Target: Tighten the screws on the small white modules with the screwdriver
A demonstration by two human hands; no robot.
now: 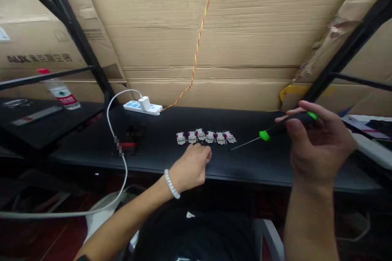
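Several small white and magenta components (204, 136) lie in a row on the black table (251, 163). My left hand (191, 167), with a bead bracelet at the wrist, rests on the table just in front of that row, its fingers curled under; whether it holds anything is hidden. My right hand (317, 140) is raised at the right and grips a black screwdriver with green trim (272, 130). The thin shaft points left and down, its tip near the right end of the row.
A white power strip (142, 107) with a plugged charger and a white cable (118, 142) lies at the back left. A red-yellow twisted wire (199, 40) hangs over the cardboard wall. A plastic bottle (59, 89) lies on a left shelf. Black metal frame bars stand on both sides.
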